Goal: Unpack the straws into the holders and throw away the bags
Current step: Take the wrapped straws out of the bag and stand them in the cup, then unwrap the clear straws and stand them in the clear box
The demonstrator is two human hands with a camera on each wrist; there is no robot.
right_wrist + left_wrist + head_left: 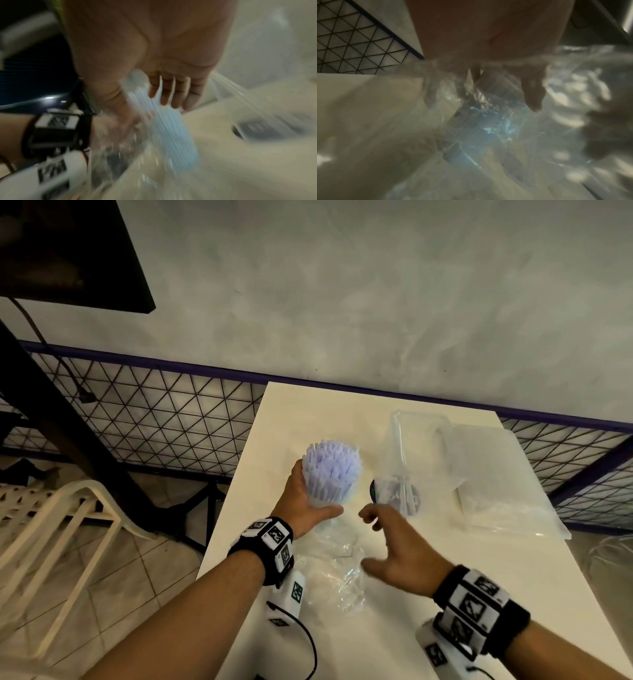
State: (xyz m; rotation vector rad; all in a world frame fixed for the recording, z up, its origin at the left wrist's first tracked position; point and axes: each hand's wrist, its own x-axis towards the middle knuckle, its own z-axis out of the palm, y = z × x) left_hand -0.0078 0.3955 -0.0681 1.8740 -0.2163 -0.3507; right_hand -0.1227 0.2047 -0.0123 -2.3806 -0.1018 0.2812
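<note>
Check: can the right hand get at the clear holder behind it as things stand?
Probably yes: the right hand is open and holds nothing, and the clear holder stands just beyond its fingertips with nothing between them.

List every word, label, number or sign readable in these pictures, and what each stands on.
No readable words or numbers anywhere.
Wristbands on both wrists: black-and-white square code markers, patterns only, no letters.
Dark round disc under the clear holder: any print too blurred to read.
Straws, bag: no print visible.

Bare white desk (pixel 428 628) lies open at the frame's lower right. At centre, a tall clear plastic holder (pixel 399 463) stands between the pale blue straw bundle (pixel 330 470) and flat clear bags (pixel 496 481); crumpled clear plastic (pixel 337 570) covers the lower centre.
</note>
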